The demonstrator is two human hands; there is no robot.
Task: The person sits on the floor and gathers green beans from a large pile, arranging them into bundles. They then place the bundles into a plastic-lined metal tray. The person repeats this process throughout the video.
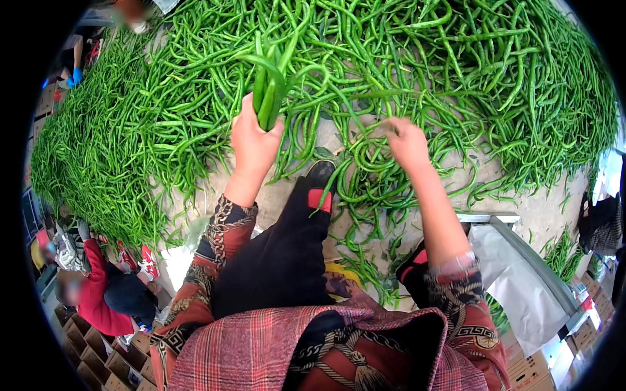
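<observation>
A bunch of long green chili peppers [267,102] stands upright in my left hand [255,141], tips fanning out above the thumb. To the right, my right hand [408,141] hovers at the near side of the big heap of green chili peppers [195,93]. Its fingertips are bent together and blurred, so I cannot tell whether a pepper is pinched in them. Below that hand, a loose tangle of curled peppers [374,168] lies on the floor beside my dark shoe [321,171].
A crate lined with white plastic sheeting [518,278] stands at my right. At lower left a person in a red top [100,293] sits near open cardboard boxes [88,349]. Blue-gloved hands [76,76] show at the heap's far left. Bare concrete [543,207] shows at right.
</observation>
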